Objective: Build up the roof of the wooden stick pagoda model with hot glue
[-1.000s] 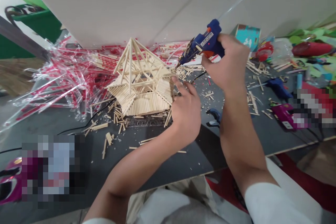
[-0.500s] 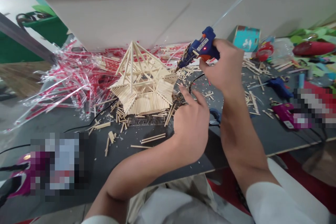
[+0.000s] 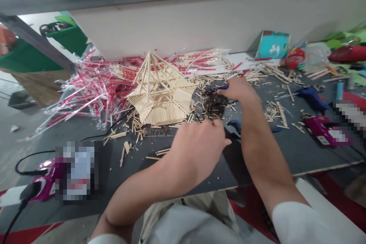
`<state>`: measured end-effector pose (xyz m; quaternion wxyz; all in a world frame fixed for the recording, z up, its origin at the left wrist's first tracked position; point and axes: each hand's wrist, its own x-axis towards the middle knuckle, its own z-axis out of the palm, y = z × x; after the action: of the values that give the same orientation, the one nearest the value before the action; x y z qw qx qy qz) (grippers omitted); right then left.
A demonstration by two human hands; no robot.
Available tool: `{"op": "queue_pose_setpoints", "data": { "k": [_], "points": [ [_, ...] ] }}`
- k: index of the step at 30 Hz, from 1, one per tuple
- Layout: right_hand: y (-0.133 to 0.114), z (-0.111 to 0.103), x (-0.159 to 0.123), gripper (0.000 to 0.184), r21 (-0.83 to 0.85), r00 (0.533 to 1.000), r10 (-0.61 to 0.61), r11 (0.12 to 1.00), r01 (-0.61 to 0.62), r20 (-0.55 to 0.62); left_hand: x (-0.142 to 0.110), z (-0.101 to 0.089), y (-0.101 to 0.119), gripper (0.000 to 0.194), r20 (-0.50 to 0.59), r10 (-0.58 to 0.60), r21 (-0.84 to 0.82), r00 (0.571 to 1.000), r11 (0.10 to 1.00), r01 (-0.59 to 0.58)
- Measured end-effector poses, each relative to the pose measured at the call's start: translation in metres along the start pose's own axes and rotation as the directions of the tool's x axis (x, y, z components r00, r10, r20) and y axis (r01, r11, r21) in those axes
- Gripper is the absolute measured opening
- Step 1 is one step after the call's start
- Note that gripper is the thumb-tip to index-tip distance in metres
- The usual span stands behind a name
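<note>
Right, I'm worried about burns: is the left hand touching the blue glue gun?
Apart: the head view shows littered tabletop between the left hand and the blue glue gun.

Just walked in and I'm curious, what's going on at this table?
Someone is at a dark table with a model built of thin sticks. The right hand holds a blue tool, partly hidden, by a dark patch to the right of the model. The left hand is on the near side of the model; whether its fingers hold anything can't be seen. Loose sticks and plastic wrappers lie around the model.
</note>
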<state>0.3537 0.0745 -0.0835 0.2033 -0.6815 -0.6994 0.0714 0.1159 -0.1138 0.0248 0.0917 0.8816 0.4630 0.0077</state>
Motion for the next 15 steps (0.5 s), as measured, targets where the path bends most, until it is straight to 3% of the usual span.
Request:
{"op": "queue_pose_setpoints", "data": {
  "k": [3, 6, 7, 8, 10, 11, 15],
  "points": [
    [-0.023, -0.002, -0.003, 0.024, 0.033, 0.999, -0.039, 0.999, 0.039, -0.002, -0.015, -0.006, -0.029, 0.036, -0.041, -0.04, -0.066, 0.998, 0.997, 0.037],
    [-0.057, -0.002, -0.011, 0.039, 0.439, 0.979, -0.205, 0.878, 0.193, -0.02, -0.031, -0.003, -0.067, 0.037, -0.162, -0.262, -0.132, 0.951, 0.961, 0.242],
    [-0.066, -0.001, -0.014, 0.044, 0.557, 0.971, -0.24, 0.807, 0.195, 0.008, -0.037, -0.001, -0.08, 0.038, -0.204, -0.36, -0.152, 0.91, 0.93, 0.333],
    [-0.074, 0.002, -0.016, 0.048, 0.643, 0.962, -0.269, 0.744, 0.183, 0.038, -0.042, 0.002, -0.092, 0.041, -0.251, -0.483, -0.161, 0.839, 0.875, 0.456],
    [-0.084, 0.011, -0.019, 0.052, 0.731, 0.948, -0.304, 0.666, 0.146, 0.089, -0.051, 0.008, -0.113, 0.046, -0.282, -0.697, -0.151, 0.66, 0.711, 0.686],
    [-0.087, 0.016, -0.02, 0.053, 0.746, 0.947, -0.306, 0.652, 0.132, 0.1, -0.054, 0.012, -0.121, 0.05, -0.257, -0.735, -0.16, 0.627, 0.672, 0.723],
    [-0.088, 0.032, -0.018, 0.056, 0.792, 0.966, -0.239, 0.607, 0.067, 0.102, -0.055, 0.03, -0.138, 0.07, -0.088, -0.723, -0.376, 0.685, 0.661, 0.649]
  ]
}}
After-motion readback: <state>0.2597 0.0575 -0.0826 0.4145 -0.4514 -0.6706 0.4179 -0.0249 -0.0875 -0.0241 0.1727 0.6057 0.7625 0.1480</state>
